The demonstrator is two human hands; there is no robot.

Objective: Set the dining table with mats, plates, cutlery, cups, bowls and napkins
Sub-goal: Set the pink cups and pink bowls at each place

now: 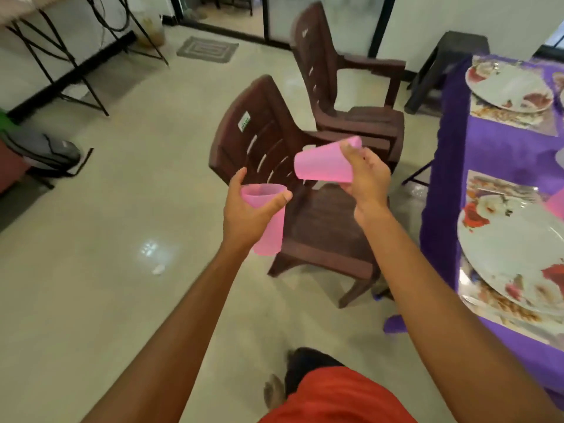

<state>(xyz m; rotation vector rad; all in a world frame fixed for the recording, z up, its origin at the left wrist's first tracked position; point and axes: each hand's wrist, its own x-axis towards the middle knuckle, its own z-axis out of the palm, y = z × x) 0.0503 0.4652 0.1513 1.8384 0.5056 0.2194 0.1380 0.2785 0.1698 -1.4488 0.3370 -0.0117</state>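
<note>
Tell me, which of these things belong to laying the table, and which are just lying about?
Part of the job: upright pink cup in the left hand; tilted pink cup in the right hand; near plate, far plate, near mat, far mat, purple table.
Just lying about: near chair, far chair, black stool, doormat, grey bag.

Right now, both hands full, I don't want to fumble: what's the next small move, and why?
Probably swing the right hand toward the table and turn the tilted pink cup upright. It lies sideways in that grip, and that hand is nearer the table; the left hand holds the upright pink cup.
</note>
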